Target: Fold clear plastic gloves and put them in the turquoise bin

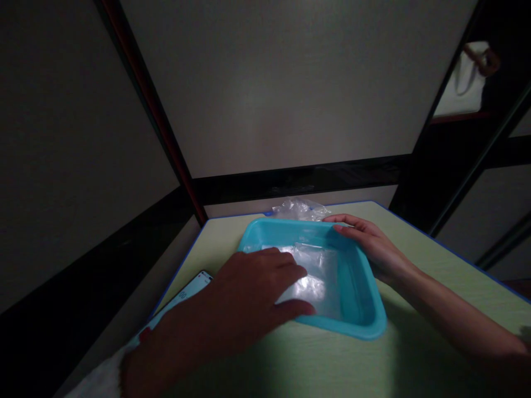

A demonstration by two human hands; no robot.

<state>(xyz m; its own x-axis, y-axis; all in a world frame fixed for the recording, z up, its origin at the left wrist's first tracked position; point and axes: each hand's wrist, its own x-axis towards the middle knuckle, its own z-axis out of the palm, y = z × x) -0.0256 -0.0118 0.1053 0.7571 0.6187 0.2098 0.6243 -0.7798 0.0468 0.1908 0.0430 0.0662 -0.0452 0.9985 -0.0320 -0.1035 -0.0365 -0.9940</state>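
Observation:
A turquoise plastic tray (360,287) with raised sides is tilted above the table. My right hand (371,243) grips its far right corner, the thumb over the rim and the fingers along the outside. Inside the tray lie clear, shiny plastic bags (321,276), flat against the bottom. My left hand (261,282) reaches over the tray's left side, its fingers stretched above the bags and the thumb apart from them. Nothing shows between thumb and fingers. That hand hides the tray's near left corner.
Behind the tray, crumpled clear plastic (301,209) lies at the back edge of the pale green table (323,367). A phone (185,296) with a lit screen rests on the left, partly behind my left forearm. Wardrobe panels (290,88) rise behind; a white bag (464,80) stands on a shelf at right.

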